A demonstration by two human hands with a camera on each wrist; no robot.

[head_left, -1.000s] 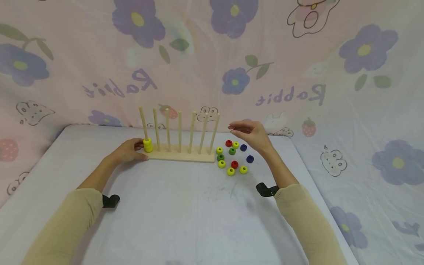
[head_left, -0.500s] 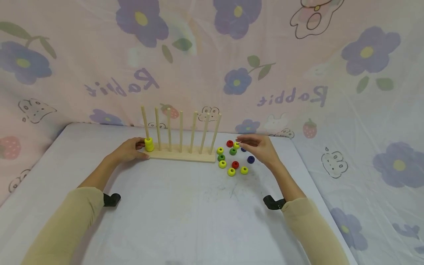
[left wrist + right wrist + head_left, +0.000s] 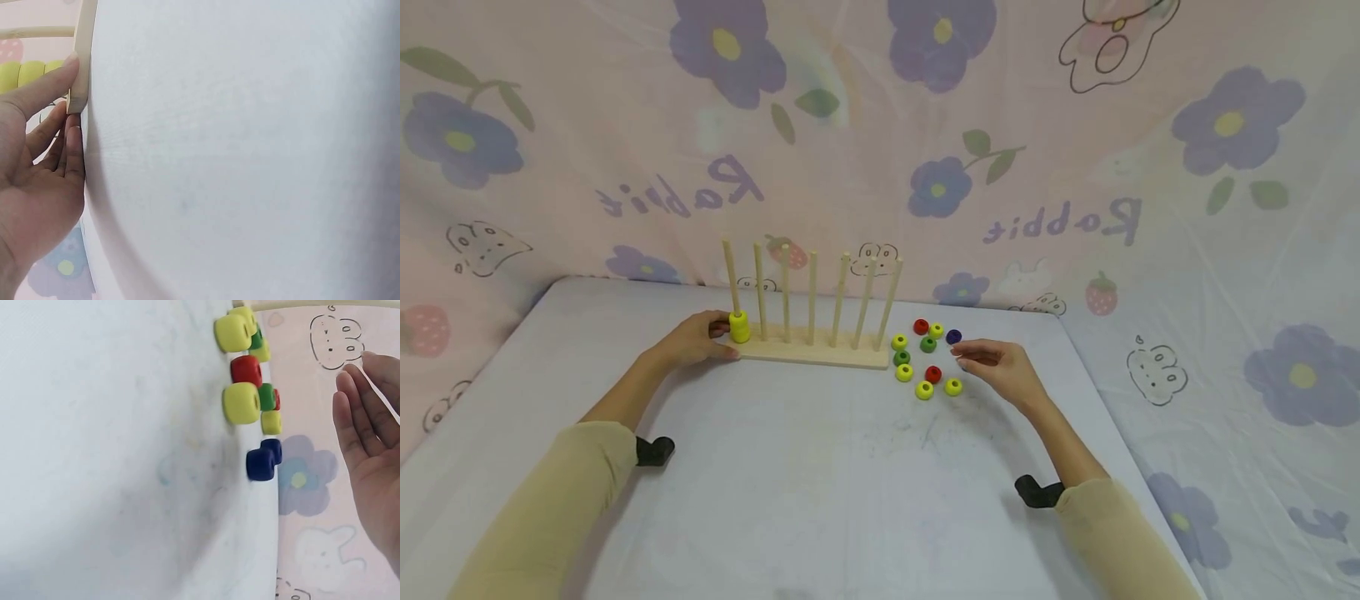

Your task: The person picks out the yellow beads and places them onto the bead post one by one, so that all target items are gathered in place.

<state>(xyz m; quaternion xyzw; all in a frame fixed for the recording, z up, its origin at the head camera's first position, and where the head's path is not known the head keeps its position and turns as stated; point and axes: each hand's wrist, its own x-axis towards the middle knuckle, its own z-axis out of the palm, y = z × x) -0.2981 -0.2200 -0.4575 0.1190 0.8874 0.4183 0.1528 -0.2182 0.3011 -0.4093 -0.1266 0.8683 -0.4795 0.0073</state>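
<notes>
The left grip (image 3: 691,342) is pinching the pale wooden seven-peg rack (image 3: 811,357); the right grip (image 3: 1004,370), fingers relaxed, is hovering near a dark-blue round bead (image 3: 954,337).

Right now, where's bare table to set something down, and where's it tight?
Biggest patch: the table in front of the rack, between the sleeves. Another lies left of the left hand, out to the table's edge. Crowded: the loose beads, bunched from the rack's right end to the right hand, and the rack's left end, which the left hand grips.
</notes>
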